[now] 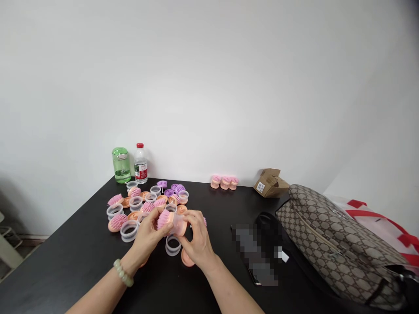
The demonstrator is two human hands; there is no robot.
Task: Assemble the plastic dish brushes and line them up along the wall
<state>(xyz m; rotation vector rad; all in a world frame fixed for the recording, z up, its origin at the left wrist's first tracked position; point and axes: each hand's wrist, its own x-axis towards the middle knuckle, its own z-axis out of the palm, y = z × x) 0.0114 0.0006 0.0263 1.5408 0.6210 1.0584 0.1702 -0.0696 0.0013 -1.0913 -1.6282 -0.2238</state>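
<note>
At bench [81, 266] centre, the left hand [147, 235] closes on a pink brush [164, 220] and the right hand [196, 240] closes on a clear ring [178, 222] held against it. Brush is light, stiff plastic with soft bristles; take hold by its peach base. Count: three assembled brushes [224, 182] at the rear edge, about ten further clear rings [129, 231], one green bottle [121, 165], one water bottle [140, 165].

**A:** Anything readable out there?

**B:** Hardly! The water bottle [140, 165] carries a red label [140, 173], but its print is too small to read.

**A:** And the cardboard box [271, 183]?

**B:** A white sticker [260, 187] with dark print, also too small. No legible words or numbers!
</note>
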